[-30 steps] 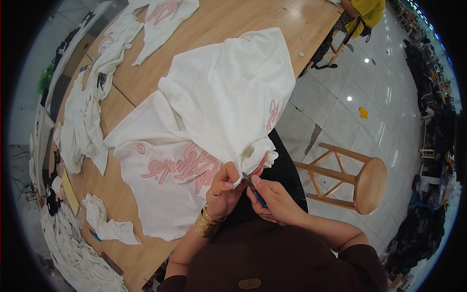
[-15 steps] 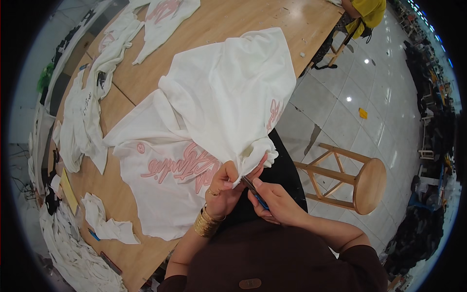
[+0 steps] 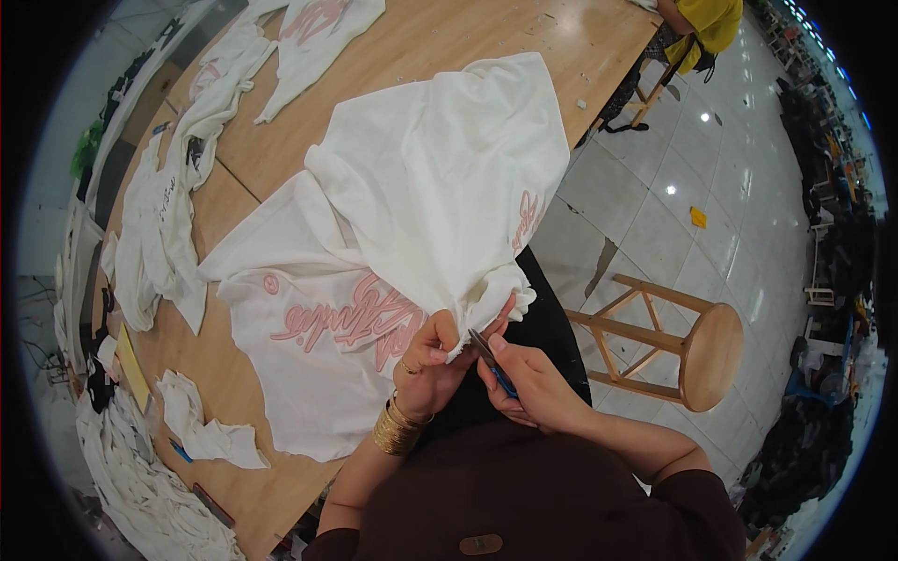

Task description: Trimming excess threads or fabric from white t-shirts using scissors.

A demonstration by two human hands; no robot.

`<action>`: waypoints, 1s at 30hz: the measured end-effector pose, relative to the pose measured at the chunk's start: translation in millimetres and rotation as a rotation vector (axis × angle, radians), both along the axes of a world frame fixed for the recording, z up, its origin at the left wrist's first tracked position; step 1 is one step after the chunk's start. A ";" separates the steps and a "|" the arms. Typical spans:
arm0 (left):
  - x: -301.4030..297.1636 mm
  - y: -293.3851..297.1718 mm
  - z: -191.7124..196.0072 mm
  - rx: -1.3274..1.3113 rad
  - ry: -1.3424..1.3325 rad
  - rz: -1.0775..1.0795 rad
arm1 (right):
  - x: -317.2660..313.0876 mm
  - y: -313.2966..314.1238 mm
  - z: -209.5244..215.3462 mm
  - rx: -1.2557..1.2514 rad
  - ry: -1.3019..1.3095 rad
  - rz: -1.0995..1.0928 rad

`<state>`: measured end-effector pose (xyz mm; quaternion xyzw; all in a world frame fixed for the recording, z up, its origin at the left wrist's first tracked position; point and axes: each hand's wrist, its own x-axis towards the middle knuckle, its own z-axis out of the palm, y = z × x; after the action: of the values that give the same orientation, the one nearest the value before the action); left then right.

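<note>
A white garment with pink lettering lies spread across the table, one gathered edge pulled up near my body. My left hand, wearing a gold bracelet and a ring, pinches that edge between thumb and fingers. In my right hand is a pair of thread snips with dark blades and a blue handle. Their tips point at the gathered edge, close to my left fingers. Whether the blades touch the cloth is too small to tell.
On the wooden table, more white garments lie to the left. A small white cloth piece and a heap of white cloth are at the near left. A wooden stool stands at right. Someone in yellow sits at the far right.
The snips have shifted very slightly to the right and away from me, with the right hand following. My left hand and the garment stay nearly as they were.
</note>
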<state>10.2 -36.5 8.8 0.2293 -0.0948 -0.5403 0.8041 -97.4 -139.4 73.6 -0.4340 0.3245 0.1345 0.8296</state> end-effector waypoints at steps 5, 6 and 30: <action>1.3 -1.5 3.8 -0.055 0.041 -0.004 | -3.0 -0.7 2.6 -0.034 -0.004 0.052; 1.5 -1.9 3.6 -0.056 0.040 -0.004 | -2.5 -1.0 2.9 -0.039 -0.007 0.060; -2.1 2.8 -3.8 0.060 0.000 -0.041 | 0.4 -0.1 -0.8 -0.008 0.028 0.000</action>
<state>8.1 -33.7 5.0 0.2515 -0.0830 -0.5592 0.7856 -97.0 -139.5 72.8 -0.4354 0.3366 0.1391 0.8233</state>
